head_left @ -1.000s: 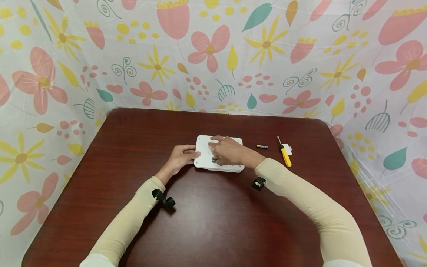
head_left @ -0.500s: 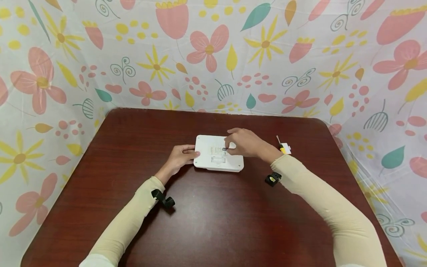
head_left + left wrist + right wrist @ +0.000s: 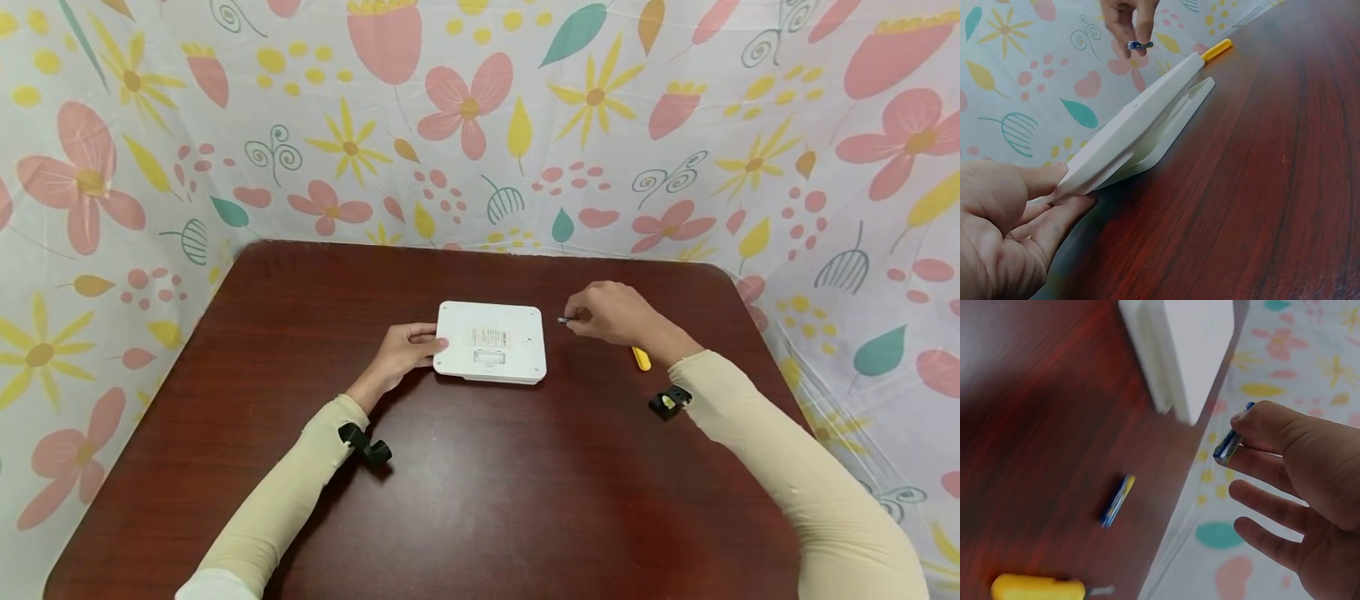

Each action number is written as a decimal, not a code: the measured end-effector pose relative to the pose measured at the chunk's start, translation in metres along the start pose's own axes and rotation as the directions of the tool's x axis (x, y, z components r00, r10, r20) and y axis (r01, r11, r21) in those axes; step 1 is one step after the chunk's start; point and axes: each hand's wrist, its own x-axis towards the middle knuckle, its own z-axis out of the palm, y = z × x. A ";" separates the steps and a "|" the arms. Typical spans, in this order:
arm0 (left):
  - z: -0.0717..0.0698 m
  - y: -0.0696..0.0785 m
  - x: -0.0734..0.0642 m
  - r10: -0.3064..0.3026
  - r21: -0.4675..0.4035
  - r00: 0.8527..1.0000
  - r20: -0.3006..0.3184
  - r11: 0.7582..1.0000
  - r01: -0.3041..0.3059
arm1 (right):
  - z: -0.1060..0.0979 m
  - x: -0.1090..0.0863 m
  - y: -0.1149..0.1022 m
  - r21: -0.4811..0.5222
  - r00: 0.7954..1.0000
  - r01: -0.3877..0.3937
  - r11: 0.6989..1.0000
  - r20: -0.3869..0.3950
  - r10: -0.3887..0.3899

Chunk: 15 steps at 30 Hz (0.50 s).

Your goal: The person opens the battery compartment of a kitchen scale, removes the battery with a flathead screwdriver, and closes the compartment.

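- Nearest, two beige sleeves (image 3: 285,492) reach over the dark reddish-brown wood-grained table (image 3: 465,517), with broad open room between the forearms
- The left hand (image 3: 397,357) pinches the left edge of a flat white plastic device with rounded corners (image 3: 491,318), mid-table; the left wrist view shows its thumb above and fingers below
- That view alone reveals a gap between the device's upper body and a thin white lower piece; only the head view shows its printed label (image 3: 491,337) and small rectangular recess (image 3: 489,357)
- Right of it, beyond a strip of tabletop, the right hand (image 3: 607,312) pinches a small blue cylindrical battery (image 3: 1229,445) between thumb and index finger, other fingers apart
- A second blue-and-yellow battery (image 3: 1117,500) on the table appears only to the right wrist, near a yellow-handled screwdriver (image 3: 1038,587), mostly hidden in the head view
- Farthest, the table's back edge meets a white floral cloth (image 3: 480,200)
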 end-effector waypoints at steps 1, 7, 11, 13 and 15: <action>0.000 0.000 0.000 0.000 0.003 1.000 0.000 1.000 0.000 | 0.000 -0.003 0.005 -0.001 1.000 -0.013 1.000 -0.004 0.013; -0.001 0.001 -0.001 0.006 0.003 1.000 0.005 1.000 -0.006 | 0.007 -0.017 0.027 -0.025 0.999 -0.052 0.998 -0.006 0.051; 0.000 0.000 -0.001 0.008 -0.006 1.000 0.010 1.000 -0.008 | 0.019 -0.022 0.036 -0.052 0.998 -0.055 0.997 -0.002 0.055; 0.001 -0.001 -0.001 0.011 -0.010 1.000 0.011 1.000 -0.011 | 0.024 -0.023 0.039 -0.068 0.999 -0.052 0.996 -0.010 0.051; 0.001 -0.002 -0.001 0.012 -0.020 1.000 0.008 1.000 -0.012 | 0.030 -0.023 0.041 -0.078 0.999 -0.041 0.996 -0.017 0.040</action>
